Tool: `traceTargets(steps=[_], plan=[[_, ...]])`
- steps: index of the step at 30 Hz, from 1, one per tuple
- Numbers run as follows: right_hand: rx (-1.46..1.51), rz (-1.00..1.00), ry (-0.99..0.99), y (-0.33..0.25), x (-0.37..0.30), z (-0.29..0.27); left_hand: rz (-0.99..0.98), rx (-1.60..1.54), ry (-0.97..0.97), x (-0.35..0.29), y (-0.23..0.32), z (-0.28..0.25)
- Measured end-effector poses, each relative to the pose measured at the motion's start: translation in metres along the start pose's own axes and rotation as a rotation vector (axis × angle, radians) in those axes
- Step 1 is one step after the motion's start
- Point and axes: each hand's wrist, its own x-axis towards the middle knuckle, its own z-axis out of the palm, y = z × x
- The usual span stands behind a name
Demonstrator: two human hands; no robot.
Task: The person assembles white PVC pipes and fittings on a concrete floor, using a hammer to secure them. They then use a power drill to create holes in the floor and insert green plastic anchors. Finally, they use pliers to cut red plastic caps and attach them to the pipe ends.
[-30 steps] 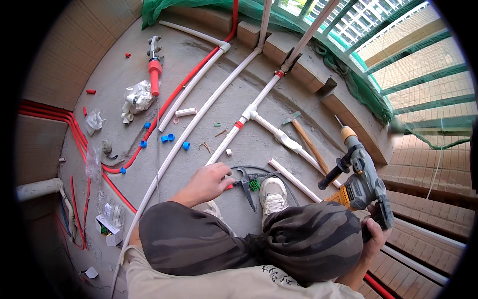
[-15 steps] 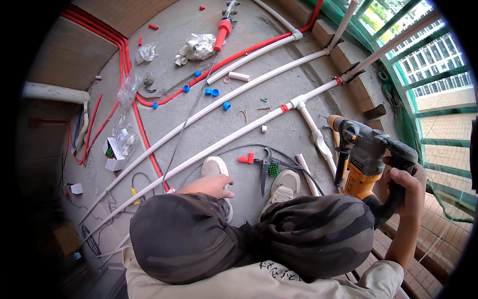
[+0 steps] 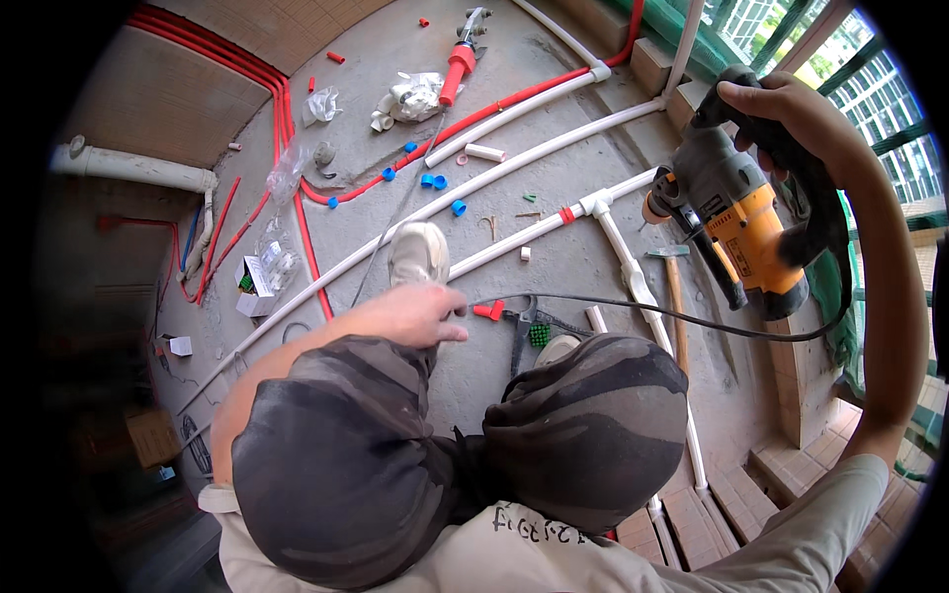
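My right hand (image 3: 769, 107) grips the black rear handle of an orange and grey rotary hammer drill (image 3: 746, 222), lifted at the right. Its chuck end points left above the floor, and a black cord loops from the handle back to the left. My left hand (image 3: 423, 314) holds nothing; its fingers are loosely bent and apart, in front of my left knee and just below my pale shoe (image 3: 419, 255). To the right of that hand lie a red T-shaped fitting (image 3: 489, 310), a black pipe cutter (image 3: 520, 341) and a bunch of green pieces (image 3: 539, 334).
Long white pipes (image 3: 381, 242) and red pipes (image 3: 306, 242) cross the concrete floor. A wooden-handled hammer (image 3: 676, 301) lies under the drill. Blue caps (image 3: 459, 208), a red-handled tool (image 3: 458, 74) and plastic bags (image 3: 410, 97) are farther off. Green netting (image 3: 692, 54) borders the right.
My right hand has raised the drill up and forward, uncovering the hammer. My left hand has moved slightly up and rightward. My left foot has stepped forward over a white pipe.
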Motion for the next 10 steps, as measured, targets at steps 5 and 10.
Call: traceTargets(steps=[5,10], plan=[[-0.013,0.047,-0.022,0.006,0.010,-0.015,0.185,0.431,0.307,0.043,0.038,-0.077],[0.030,0.050,-0.040,0.004,0.006,-0.005,0.257,0.476,-0.124,0.088,0.069,-0.092]])
